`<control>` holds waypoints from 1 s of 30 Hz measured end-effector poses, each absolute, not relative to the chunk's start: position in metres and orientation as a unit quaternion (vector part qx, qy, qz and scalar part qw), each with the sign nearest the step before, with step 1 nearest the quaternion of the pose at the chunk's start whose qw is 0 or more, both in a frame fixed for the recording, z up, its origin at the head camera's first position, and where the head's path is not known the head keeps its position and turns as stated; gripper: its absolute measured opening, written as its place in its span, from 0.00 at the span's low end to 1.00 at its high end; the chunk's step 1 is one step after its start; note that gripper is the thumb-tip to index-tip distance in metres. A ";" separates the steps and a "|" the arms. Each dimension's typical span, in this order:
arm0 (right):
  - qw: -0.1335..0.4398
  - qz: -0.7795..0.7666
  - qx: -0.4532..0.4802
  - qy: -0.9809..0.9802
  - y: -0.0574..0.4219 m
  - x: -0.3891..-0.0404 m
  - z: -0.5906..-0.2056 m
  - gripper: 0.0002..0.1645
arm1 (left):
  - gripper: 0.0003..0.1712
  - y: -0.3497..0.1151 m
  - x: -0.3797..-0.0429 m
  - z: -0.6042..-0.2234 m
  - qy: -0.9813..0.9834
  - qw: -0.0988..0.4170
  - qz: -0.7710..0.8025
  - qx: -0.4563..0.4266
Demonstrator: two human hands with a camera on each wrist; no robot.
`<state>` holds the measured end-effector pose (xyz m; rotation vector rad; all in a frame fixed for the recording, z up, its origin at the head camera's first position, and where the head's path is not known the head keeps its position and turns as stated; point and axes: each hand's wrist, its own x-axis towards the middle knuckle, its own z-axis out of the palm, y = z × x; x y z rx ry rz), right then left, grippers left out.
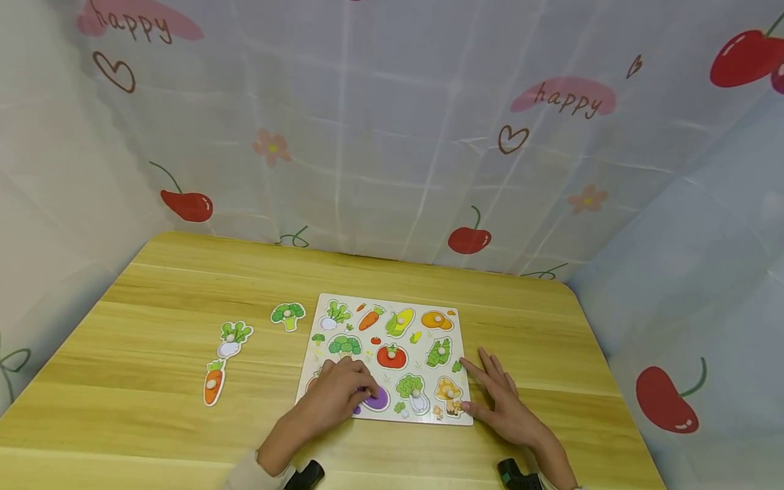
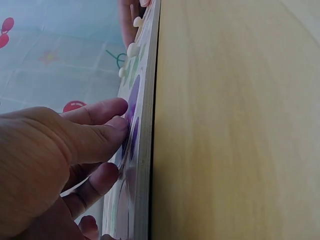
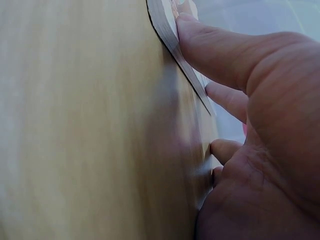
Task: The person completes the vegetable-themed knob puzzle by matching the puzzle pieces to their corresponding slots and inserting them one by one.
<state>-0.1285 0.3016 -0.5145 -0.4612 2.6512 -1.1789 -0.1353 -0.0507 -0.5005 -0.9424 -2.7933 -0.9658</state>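
Observation:
A white wooden puzzle board (image 1: pixel 367 305) with vegetable pictures lies on the table. My left hand (image 1: pixel 339 395) is over its lower left part, thumb and forefinger pinching at the purple eggplant piece (image 1: pixel 378 400). In the left wrist view the two fingertips (image 2: pixel 118 122) meet right at the purple surface; the eggplant's knob is hidden behind them. My right hand (image 1: pixel 502 405) rests at the board's right edge with extended fingers. Its thumb lies on the edge near the mushroom piece (image 1: pixel 449 390), and the forefinger touches the edge farther up.
Left of the board lie loose knobbed pieces: a broccoli (image 1: pixel 289 316), a white radish (image 1: pixel 230 340) and a carrot (image 1: pixel 212 384). Tomato (image 1: pixel 392 356), corn (image 1: pixel 400 322) and cabbage (image 1: pixel 412 388) pieces sit in the board. A printed curtain (image 1: pixel 392 136) stands behind the wooden table (image 1: pixel 153 408).

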 end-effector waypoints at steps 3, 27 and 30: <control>0.102 -0.398 -0.156 0.898 0.301 -0.128 -0.514 0.44 | 0.07 -0.051 -0.134 -0.501 -0.901 0.022 -0.309 -0.303; 0.106 -0.401 -0.152 0.897 0.300 -0.128 -0.511 0.44 | 0.08 -0.056 -0.132 -0.495 -0.914 0.016 -0.313 -0.256; 0.106 -0.401 -0.154 0.897 0.300 -0.128 -0.511 0.44 | 0.10 -0.064 -0.131 -0.491 -0.915 0.024 -0.324 -0.239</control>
